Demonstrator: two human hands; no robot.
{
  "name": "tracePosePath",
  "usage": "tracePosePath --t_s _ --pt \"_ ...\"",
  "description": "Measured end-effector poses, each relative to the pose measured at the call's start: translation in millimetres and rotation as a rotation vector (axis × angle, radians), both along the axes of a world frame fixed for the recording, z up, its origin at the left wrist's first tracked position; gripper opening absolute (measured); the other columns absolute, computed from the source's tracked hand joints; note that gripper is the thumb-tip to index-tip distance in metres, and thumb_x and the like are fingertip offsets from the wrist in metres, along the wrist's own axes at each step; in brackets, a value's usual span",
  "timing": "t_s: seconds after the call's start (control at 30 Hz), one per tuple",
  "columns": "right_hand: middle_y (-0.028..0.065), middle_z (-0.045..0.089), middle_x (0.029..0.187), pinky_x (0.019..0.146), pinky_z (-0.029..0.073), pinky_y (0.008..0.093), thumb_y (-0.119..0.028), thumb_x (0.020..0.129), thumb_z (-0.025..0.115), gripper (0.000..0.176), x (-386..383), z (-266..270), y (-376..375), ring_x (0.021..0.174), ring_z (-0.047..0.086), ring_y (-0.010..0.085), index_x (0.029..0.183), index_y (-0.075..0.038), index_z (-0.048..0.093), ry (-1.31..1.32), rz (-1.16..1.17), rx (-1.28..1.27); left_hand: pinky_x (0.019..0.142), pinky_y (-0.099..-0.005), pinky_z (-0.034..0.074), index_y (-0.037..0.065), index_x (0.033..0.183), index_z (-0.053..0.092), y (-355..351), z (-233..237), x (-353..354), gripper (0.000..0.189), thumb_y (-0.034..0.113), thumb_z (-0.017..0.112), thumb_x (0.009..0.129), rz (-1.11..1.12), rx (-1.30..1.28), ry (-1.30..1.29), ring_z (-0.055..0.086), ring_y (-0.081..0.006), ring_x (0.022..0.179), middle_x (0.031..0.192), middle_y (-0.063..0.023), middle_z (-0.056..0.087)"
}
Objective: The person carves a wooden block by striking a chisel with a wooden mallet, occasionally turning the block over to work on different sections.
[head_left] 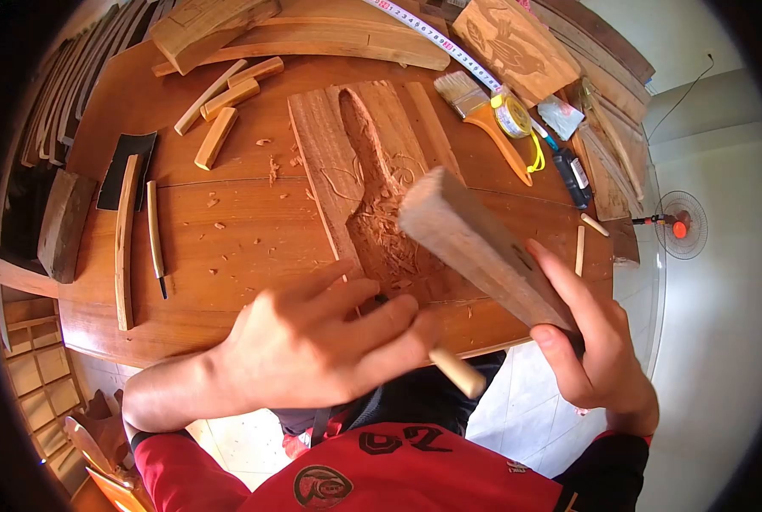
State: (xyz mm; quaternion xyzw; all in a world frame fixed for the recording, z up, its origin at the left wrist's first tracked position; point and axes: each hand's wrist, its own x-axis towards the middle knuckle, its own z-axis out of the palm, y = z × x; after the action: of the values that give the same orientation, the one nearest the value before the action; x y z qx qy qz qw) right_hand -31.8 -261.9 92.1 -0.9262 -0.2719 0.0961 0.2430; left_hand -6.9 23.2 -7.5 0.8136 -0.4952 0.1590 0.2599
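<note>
My left hand [330,337] is closed around a chisel [457,373], whose pale wooden handle sticks out toward my body. Its blade is mostly hidden by my fingers. In my right hand [592,337], a thick wooden block [483,247], wider at its far end, is gripped by the narrow end and raised over the table. Under and beyond my hands lies a wooden board [317,154] with a carved hollow and drawn curved outlines. Curled wood shavings [389,235] fill the lower part of the hollow. My left fingertips are close to the board's near edge.
A brush [492,128], a tape measure [510,115] and a dark-handled tool [573,177] lie at the right. Left are several wooden handles [217,136], a slim tool [154,235], a wood strip [127,247] and black sandpaper [112,188]. A carved bird panel [509,43] sits behind.
</note>
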Motion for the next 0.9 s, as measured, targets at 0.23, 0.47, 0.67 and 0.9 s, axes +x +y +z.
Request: tracePosePath --t_s 0.23,0.47,0.67,0.9 --pt "0.0273 0.059 0.142 0.103 0.050 0.0377 -0.005 0.096 0.061 0.057 -27 -34 -30 0.122 0.067 0.0372 0.149 0.008 0.043 0.178 -0.264 0.237 0.076 -0.0367 0.063 0.003 0.102 0.067 10 10 14 0.018 0.015 0.076 0.092 0.070 -0.301 0.499 0.077 -0.0239 0.089 0.100 -0.0105 0.078" --pt "0.0276 0.062 0.139 0.102 0.051 0.0379 -0.005 0.096 0.063 0.056 -20 -59 -36 0.121 0.068 0.0382 0.147 0.009 0.045 0.086 -0.191 0.254 0.083 -0.0345 0.059 -0.006 0.114 0.059 3 1 17 0.019 -0.003 0.064 0.096 0.181 -0.287 0.763 0.076 -0.0249 0.092 0.094 -0.0150 0.076" --pt "0.0280 0.062 0.139 0.104 0.050 0.0390 -0.006 0.095 0.065 0.055 -20 -70 -40 0.122 0.067 0.0408 0.145 0.010 0.046 0.115 -0.218 0.252 0.081 -0.0349 0.059 -0.006 0.114 0.059 2 -4 23 0.019 -0.005 0.062 0.096 0.136 -0.309 0.768 0.075 -0.0251 0.089 0.093 -0.0153 0.074" --pt "0.0282 0.062 0.139 0.106 0.049 0.0397 -0.008 0.093 0.067 0.057 -14 -68 -46 0.124 0.065 0.0406 0.144 0.009 0.047 0.226 -0.318 0.246 0.074 -0.0339 0.058 -0.005 0.107 0.062 1 -6 26 0.013 0.001 0.066 0.096 0.141 -0.304 0.716 0.074 -0.0231 0.082 0.090 -0.0135 0.074"
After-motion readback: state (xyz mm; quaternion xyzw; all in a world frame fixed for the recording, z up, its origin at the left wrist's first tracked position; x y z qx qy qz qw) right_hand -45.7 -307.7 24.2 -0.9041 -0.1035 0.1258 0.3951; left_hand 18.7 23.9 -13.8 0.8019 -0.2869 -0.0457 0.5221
